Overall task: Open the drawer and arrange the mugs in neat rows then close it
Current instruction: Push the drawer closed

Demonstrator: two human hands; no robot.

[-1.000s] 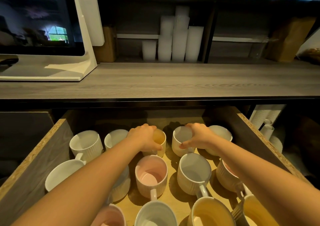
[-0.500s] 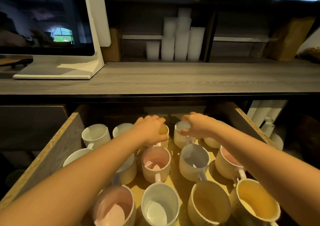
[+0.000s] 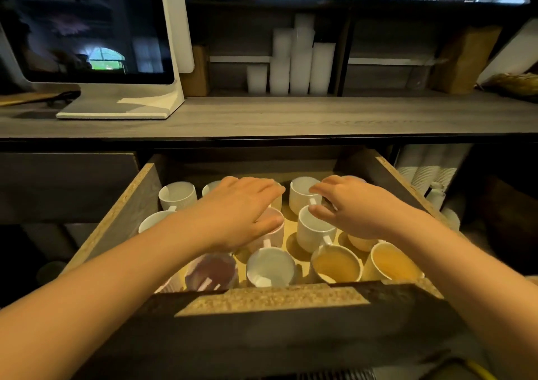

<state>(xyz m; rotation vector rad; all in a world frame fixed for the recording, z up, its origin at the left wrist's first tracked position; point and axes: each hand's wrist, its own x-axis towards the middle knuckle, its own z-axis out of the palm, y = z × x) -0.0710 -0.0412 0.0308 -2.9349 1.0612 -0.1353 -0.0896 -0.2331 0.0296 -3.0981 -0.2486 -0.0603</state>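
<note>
both hands [image 3: 241, 208] [image 3: 352, 208] palm-down, fingers loosely spread, above mugs [image 3: 313, 231]

The drawer [image 3: 116, 219] stands pulled out beneath a grey counter [image 3: 291, 117], packed with white, pink and yellow mugs [image 3: 334, 267]. The left hand [image 3: 238, 211] lies spread with straight fingers over a pink mug [image 3: 275, 231]. The right hand [image 3: 361, 208] hovers with loosely curved fingers, holding nothing, by a back white mug [image 3: 301, 197] and a nearer white mug [image 3: 314, 232]. A monitor [image 3: 87, 30] and stacked white cups [image 3: 300, 65] sit behind.
</note>
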